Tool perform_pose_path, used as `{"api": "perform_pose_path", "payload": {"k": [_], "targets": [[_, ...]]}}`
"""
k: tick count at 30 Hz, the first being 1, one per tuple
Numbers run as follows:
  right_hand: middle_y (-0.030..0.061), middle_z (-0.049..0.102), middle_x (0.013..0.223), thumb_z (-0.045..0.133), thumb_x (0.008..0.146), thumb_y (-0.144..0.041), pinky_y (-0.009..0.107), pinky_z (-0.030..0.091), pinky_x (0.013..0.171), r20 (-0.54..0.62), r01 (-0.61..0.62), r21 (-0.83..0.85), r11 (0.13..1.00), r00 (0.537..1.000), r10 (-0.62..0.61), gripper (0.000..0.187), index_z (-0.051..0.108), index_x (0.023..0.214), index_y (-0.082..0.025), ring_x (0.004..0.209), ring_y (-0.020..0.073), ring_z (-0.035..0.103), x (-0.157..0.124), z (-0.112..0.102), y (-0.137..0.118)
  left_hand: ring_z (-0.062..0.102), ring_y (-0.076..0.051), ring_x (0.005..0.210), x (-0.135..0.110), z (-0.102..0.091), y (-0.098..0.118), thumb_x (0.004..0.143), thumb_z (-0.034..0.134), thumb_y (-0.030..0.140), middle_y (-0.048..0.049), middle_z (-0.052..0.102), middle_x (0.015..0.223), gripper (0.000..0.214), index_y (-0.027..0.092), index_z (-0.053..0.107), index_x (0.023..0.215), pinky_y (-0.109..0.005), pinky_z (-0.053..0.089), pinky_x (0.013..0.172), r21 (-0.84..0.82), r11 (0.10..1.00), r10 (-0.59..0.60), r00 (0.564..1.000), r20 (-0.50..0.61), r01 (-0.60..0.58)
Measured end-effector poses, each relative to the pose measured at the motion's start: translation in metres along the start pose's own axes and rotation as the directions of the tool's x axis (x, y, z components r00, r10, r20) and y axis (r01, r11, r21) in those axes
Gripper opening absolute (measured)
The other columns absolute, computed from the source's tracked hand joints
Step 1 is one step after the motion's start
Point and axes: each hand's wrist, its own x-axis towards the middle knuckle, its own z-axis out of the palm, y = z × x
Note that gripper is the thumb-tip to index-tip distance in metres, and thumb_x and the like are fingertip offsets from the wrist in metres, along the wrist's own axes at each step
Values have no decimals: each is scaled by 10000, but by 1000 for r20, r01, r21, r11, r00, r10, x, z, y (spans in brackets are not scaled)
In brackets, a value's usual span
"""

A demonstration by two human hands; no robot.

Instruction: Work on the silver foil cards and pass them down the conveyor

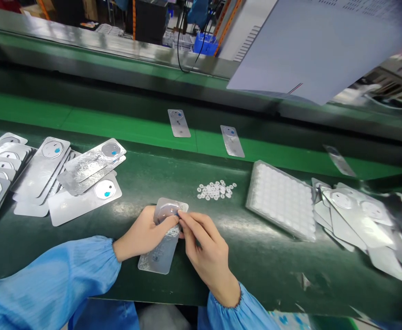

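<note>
A long dark green bench (262, 266) runs across the room, with a brighter green belt (118, 128) along its far edge and shelving and a blue bin (205, 45) beyond that. A large pale sheet (324, 46) hangs over the far right corner. On the right half of the bench sits a clear tray (281, 201) of many small cells; what they hold is too faint to tell. Silvery cards lie fanned at the left edge (49, 178) and heaped at the right edge (359, 215). Two single cards (179, 123) lie on the belt. A scatter of small clear discs (217, 190) lies mid-bench. At the near edge, the left hand (140, 233) grips a foil card (161, 256), while the right hand (207, 252) pinches at its round bubble.
</note>
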Motion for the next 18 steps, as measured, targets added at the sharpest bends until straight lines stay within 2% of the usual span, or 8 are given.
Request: {"api": "perform_pose_path", "payload": {"k": [3, 7, 15, 18], "targets": [[96, 698, 1090, 519, 966, 8, 272, 658, 728, 13, 23, -60, 998, 1000, -22, 577, 595, 1455, -289, 901, 184, 720, -3, 0, 2, 495, -124, 645, -1, -2, 0, 953, 607, 385, 15, 526, 684, 313, 152, 574, 747, -222, 410, 569, 46, 999, 21, 1000, 19, -22], [88, 717, 1075, 511, 975, -7, 266, 660, 733, 17, 37, -102, 994, 999, -36, 568, 602, 1454, -298, 855, 171, 731, -3, -2, 2, 505, -134, 674, -1, -3, 1, 985, 563, 380, 3, 560, 723, 305, 150, 604, 789, -235, 413, 601, 95, 993, 59, 996, 67, -65], [84, 729, 1050, 572, 986, -29, 278, 640, 734, 11, 30, -13, 999, 999, -30, 456, 653, 1365, -269, 888, 175, 737, 1, -3, -2, 384, -110, 613, -2, -4, 0, 928, 520, 205, 46, 427, 667, 219, 183, 487, 712, -233, 336, 551, 136, 984, 105, 989, 106, -119], [78, 739, 1028, 597, 982, -48, 282, 645, 735, -8, 30, -7, 1000, 1000, -31, 376, 693, 1285, -249, 874, 176, 741, 3, -3, -3, 385, -109, 610, -2, -5, -1, 916, 506, 180, 48, 432, 669, 198, 184, 492, 719, -233, 341, 555, 144, 981, 117, 986, 115, -133]]}}
